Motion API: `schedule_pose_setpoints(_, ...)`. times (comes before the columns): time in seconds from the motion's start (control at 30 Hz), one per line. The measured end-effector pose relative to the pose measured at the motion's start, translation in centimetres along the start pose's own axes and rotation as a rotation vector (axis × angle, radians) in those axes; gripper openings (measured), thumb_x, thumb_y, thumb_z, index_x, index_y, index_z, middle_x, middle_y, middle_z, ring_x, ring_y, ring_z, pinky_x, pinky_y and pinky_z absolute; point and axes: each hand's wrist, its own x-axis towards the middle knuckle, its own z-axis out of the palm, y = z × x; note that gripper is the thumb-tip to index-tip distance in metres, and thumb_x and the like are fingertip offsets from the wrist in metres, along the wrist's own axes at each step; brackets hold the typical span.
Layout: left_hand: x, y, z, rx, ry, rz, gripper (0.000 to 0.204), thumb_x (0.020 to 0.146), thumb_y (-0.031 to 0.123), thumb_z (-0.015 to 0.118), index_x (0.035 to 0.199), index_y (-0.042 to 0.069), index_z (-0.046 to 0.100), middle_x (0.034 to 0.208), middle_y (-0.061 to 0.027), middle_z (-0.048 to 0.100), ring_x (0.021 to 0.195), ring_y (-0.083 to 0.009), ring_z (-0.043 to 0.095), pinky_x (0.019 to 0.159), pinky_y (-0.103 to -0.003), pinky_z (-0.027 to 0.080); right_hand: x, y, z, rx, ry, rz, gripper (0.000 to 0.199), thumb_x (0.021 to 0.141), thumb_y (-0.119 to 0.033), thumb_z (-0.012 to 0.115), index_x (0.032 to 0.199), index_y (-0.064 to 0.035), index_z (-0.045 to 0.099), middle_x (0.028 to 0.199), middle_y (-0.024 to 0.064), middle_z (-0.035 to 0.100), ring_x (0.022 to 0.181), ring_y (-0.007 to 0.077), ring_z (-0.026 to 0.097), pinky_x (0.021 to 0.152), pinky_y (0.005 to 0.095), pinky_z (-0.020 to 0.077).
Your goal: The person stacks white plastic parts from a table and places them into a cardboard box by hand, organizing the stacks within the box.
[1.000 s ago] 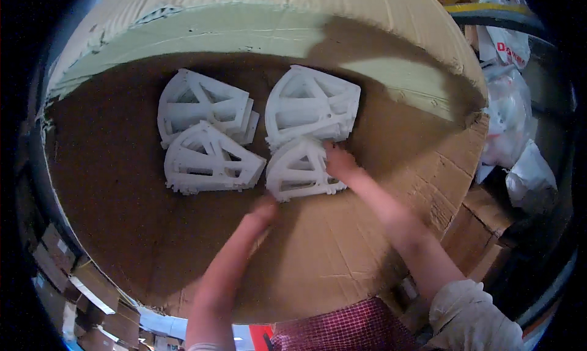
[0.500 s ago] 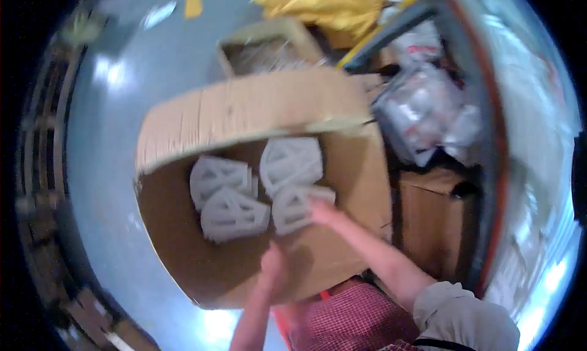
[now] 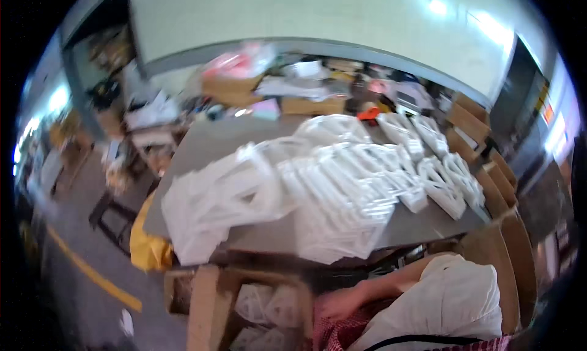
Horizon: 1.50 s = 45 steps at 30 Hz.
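White plastic parts (image 3: 348, 192) lean on each other in a row on the bench (image 3: 202, 140), a bit toward 4 o'clock from the middle of the view. Another white stack (image 3: 226, 192) sits at 8 o'clock. Its low end looks like it pokes past the near edge, and so does the row's near end. One bump could make them slide off, hit the floor (image 3: 79, 296) and crack. Between 6 and 7 o'clock is an open cardboard box (image 3: 205, 305) with more white pieces (image 3: 269, 305) inside. If it got knocked, those could rub and scratch.

The right hand (image 3: 335, 303) is low, between 5 and 6 o'clock, just beside the box. Its arm (image 3: 397, 277) slants down from 4 o'clock, out of a pale sleeve (image 3: 440, 296). The hand is blurry, so I cannot tell how open it is or if it holds anything. The left hand is out of view.
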Motion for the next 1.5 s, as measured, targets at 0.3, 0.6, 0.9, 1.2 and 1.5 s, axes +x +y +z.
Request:
schedule_pose_setpoints(0.3, -1.6, 12.9, 9.2, 0.424, -0.195, 0.053, 0.031, 0.093, 0.026, 0.058, 0.118, 0.007, 0.061, 0.109, -0.0126, 0.064, 0.089, -0.0195, 0.060, 0.077, -0.033, 0.049, -21.0, -4.6, -13.9, 0.373, 0.850, 0.284, 0.032, 0.092, -0.027, 0.059, 0.116, -0.0065, 0.059, 0.099, 0.0098, 0.068, 0.088, 0.0171, 0.064, 0.078, 0.0330, 0.0501)
schedule_pose_setpoints(0.6, 5.2, 19.1, 14.8, 0.375, -0.224, 0.232, 0.036, 0.094, 0.017, 0.056, 0.123, -0.003, 0.054, 0.118, -0.0121, 0.059, 0.107, -0.0203, 0.056, 0.090, -0.036, 0.045, -37.0, 15.8, -14.5, -0.277, 1.414, 1.393, 0.024, 0.078, -0.022, 0.062, 0.094, -0.0040, 0.065, 0.095, 0.0182, 0.067, 0.087, 0.0343, 0.064, 0.075, 0.0444, 0.0520)
schedule_pose_setpoints(0.9, 6.2, 28.6, 27.2, 0.451, -0.197, 0.216, 0.039, 0.094, 0.017, 0.052, 0.128, -0.003, 0.050, 0.121, -0.0124, 0.058, 0.109, -0.0210, 0.055, 0.097, -0.034, 0.041, -37.0, 16.8, -15.6, 0.316, 1.460, 1.103, 0.040, 0.072, -0.031, 0.070, 0.099, -0.0022, 0.068, 0.088, 0.0183, 0.067, 0.087, 0.0313, 0.066, 0.079, 0.0391, 0.0513)
schedule_pose_setpoints(1.2, 10.6, 28.0, 28.1, 0.236, -0.142, 0.035, 0.038, 0.090, 0.016, 0.057, 0.125, 0.001, 0.054, 0.102, -0.0029, 0.059, 0.084, -0.0113, 0.052, 0.072, -0.021, 0.041, -34.6, 14.5, -15.4, 0.582, 1.590, 0.774, 0.028, 0.079, -0.024, 0.066, 0.095, -0.0008, 0.065, 0.077, 0.0125, 0.066, 0.064, 0.0210, 0.063, 0.061, 0.0353, 0.0492)
schedule_pose_setpoints(1.5, 10.1, 26.7, 29.4, 0.021, -0.200, 0.044, 0.030, 0.092, 0.016, 0.054, 0.116, 0.000, 0.055, 0.116, -0.0099, 0.058, 0.106, -0.0229, 0.056, 0.094, -0.036, 0.043, -30.8, 13.1, -15.1, 0.227, 1.523, 0.944, 0.037, 0.082, -0.032, 0.057, 0.100, 0.0001, 0.058, 0.094, 0.0220, 0.064, 0.090, 0.0395, 0.061, 0.080, 0.0458, 0.0479)
